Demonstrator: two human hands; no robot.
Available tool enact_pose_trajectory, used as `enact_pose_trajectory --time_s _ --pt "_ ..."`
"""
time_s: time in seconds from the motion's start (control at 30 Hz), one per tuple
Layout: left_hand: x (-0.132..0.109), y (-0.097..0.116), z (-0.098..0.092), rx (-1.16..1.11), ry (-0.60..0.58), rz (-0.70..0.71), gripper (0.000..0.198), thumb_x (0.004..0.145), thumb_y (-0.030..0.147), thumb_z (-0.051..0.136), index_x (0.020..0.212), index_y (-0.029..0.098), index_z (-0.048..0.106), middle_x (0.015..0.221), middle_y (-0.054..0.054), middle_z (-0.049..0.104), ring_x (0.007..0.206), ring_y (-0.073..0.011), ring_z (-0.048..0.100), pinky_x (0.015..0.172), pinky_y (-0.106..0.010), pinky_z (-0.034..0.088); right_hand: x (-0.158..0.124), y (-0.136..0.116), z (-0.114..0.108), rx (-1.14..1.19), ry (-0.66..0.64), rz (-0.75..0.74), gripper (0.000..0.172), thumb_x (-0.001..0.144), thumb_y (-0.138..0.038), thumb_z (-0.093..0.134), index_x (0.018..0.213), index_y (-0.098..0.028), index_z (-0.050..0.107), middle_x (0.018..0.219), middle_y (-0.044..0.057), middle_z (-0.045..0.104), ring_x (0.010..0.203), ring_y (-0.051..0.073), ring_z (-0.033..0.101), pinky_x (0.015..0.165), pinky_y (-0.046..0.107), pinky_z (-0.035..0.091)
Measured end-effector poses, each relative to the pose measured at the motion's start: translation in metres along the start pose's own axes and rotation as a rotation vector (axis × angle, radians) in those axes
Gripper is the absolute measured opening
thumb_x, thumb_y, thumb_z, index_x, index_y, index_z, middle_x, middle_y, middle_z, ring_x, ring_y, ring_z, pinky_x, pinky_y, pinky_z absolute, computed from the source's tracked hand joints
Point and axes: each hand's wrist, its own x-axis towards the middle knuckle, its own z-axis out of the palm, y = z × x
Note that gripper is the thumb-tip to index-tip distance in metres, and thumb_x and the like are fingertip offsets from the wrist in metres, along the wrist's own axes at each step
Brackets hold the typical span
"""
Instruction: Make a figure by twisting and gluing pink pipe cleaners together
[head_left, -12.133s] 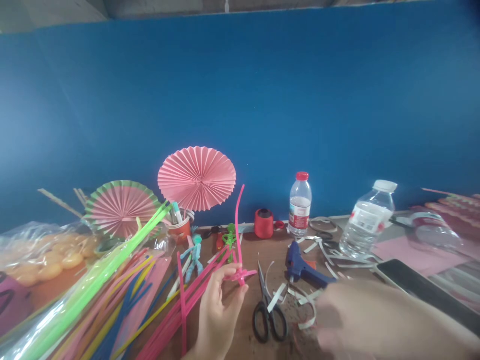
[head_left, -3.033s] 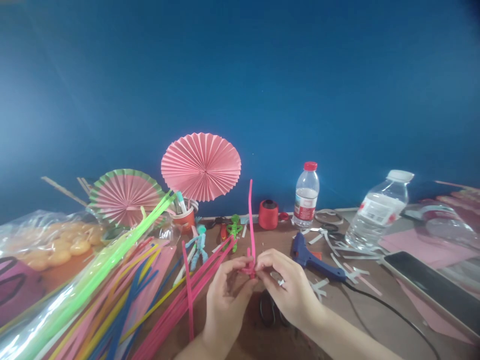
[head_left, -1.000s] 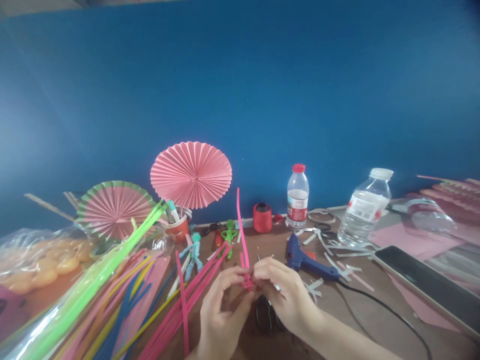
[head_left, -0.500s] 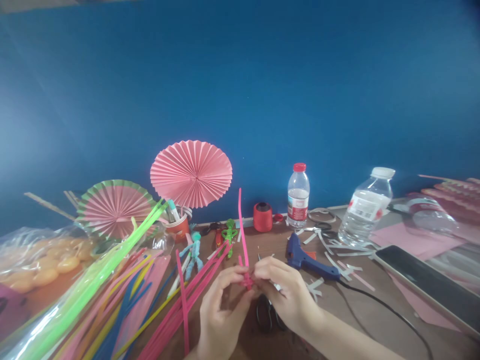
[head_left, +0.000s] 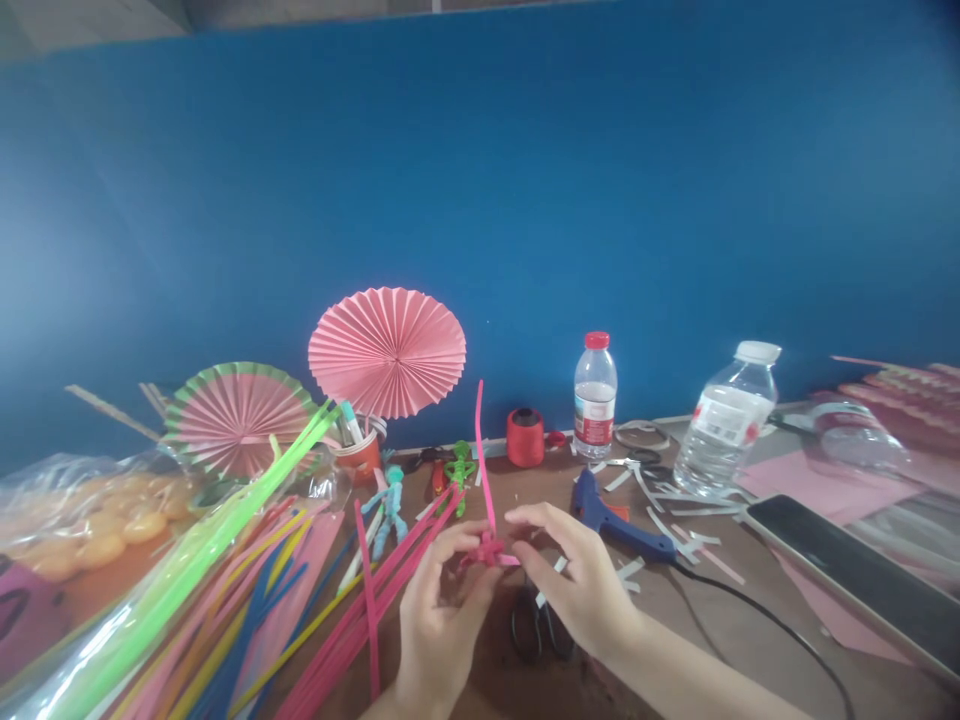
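Observation:
A twisted pink pipe cleaner piece [head_left: 489, 549] is pinched between the thumb and fingers of my left hand [head_left: 444, 600]. One long pink strand stands upright from it, and a short end points right. My right hand [head_left: 574, 570] is just right of that short end, thumb and fingers apart with nothing between them. Beyond my hands stand a green pipe cleaner figure [head_left: 460, 470] and a light blue one [head_left: 391, 505]. Loose pink pipe cleaners [head_left: 375, 610] lie left of my left hand. Black-handled scissors [head_left: 528, 622] lie partly hidden under my right hand.
A blue glue gun [head_left: 626, 525] with a cable lies right of my hands, among white paper scraps. Two water bottles [head_left: 595, 400] and a phone [head_left: 855, 570] are farther right. Paper fans [head_left: 388, 352] stand at the back left.
My right hand has let go of the pink piece, and its fingers have spread. The piece's short end now points right. The view has shifted slightly.

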Motion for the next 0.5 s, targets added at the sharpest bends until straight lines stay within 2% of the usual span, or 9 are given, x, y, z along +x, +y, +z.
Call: enact_pose_trajectory --time_s 0.13,0.27,0.4,0.5 --pt "0.006 0.008 0.001 -0.020 0.077 -0.056 0.017 0.076 0.017 0.062 0.092 0.020 0.058 0.100 -0.006 0.064 0.089 -0.0183 0.064 0.076 -0.029 0.054 -0.003 -0.001 0.000 -0.006 0.012 0.049 0.020 0.082 -0.014 0.050 0.100 -0.021 0.057 0.091 0.003 0.065 0.081 0.017 0.061 0.072 0.026 0.048" --pt "0.009 0.017 0.004 -0.115 0.148 -0.132 0.021 0.075 0.022 0.064 0.095 0.020 0.058 0.092 -0.004 0.067 0.082 -0.0171 0.066 0.072 -0.027 0.055 -0.003 -0.006 0.003 0.019 -0.004 0.038 0.014 0.083 -0.017 0.051 0.094 -0.021 0.058 0.086 0.003 0.065 0.080 0.017 0.061 0.071 0.026 0.048" --pt "0.005 0.031 0.008 -0.153 0.135 -0.146 0.020 0.072 0.022 0.066 0.091 0.019 0.059 0.087 -0.003 0.068 0.079 -0.0168 0.067 0.069 -0.024 0.056 -0.002 -0.016 0.004 0.100 -0.008 0.097 0.012 0.083 -0.019 0.053 0.093 -0.021 0.059 0.087 0.002 0.065 0.080 0.017 0.061 0.073 0.026 0.047" --pt "0.000 0.042 0.012 -0.166 0.131 -0.118 0.022 0.070 0.021 0.069 0.090 0.018 0.060 0.086 -0.005 0.069 0.078 -0.0185 0.068 0.064 -0.024 0.057 0.000 -0.025 0.001 0.140 -0.024 0.123 0.008 0.081 -0.019 0.054 0.087 -0.021 0.060 0.080 0.000 0.064 0.072 0.015 0.060 0.066 0.024 0.047"
